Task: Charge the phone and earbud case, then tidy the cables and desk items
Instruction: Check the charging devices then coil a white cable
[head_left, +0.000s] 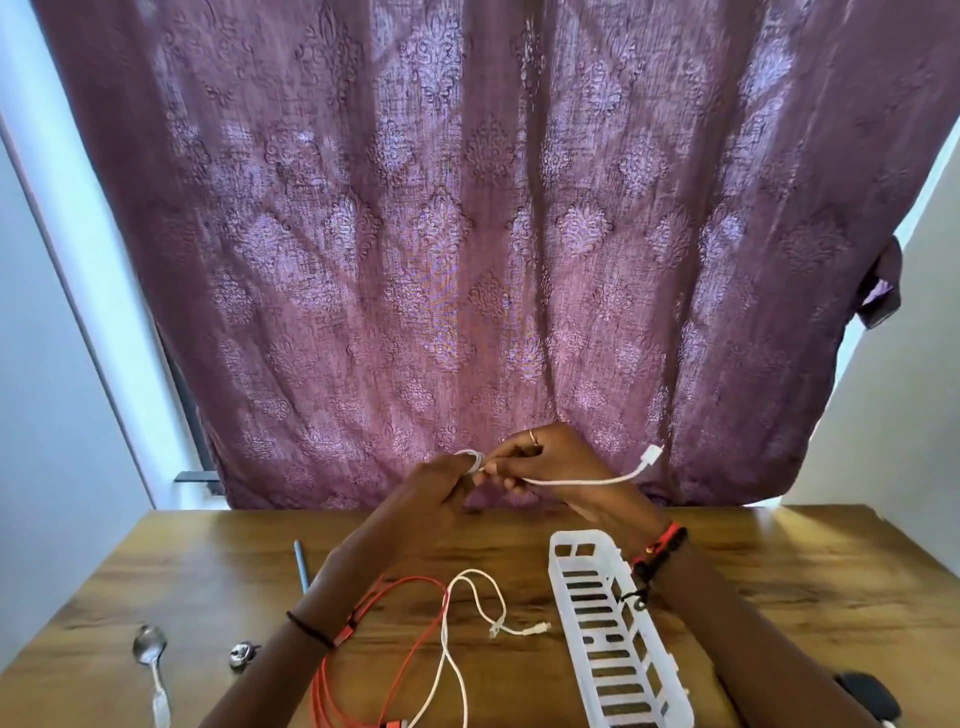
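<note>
Both hands are up above the wooden table (779, 571) rn, in front of the purple curtain (415, 234). The left hand (441, 483) has its fingers curled, w/ a few turns of the white cable (576, 483) looped round a fingertip at the top. The right hand (550, 462) is right up against it, pinching the same cable just beside the loop. From there the rest of the cable runs out to the right, past the right wrist, & ends in a white plug (651, 456) hanging free in the air, tip pointing up-right.

Down on the table b/w the forearms: an orange cable (317, 696) & a second white cable (444, 629), loose & crossing each other. A white slotted basket (613, 639) lies at an angle, partly under the right forearm. Over on the left: a spoon (150, 660), a small shiny thing (241, 654) near it (can't tell what) & a thin bluish stick (301, 566). Dark object (867, 696) at the bottom right, mostly cut off.
</note>
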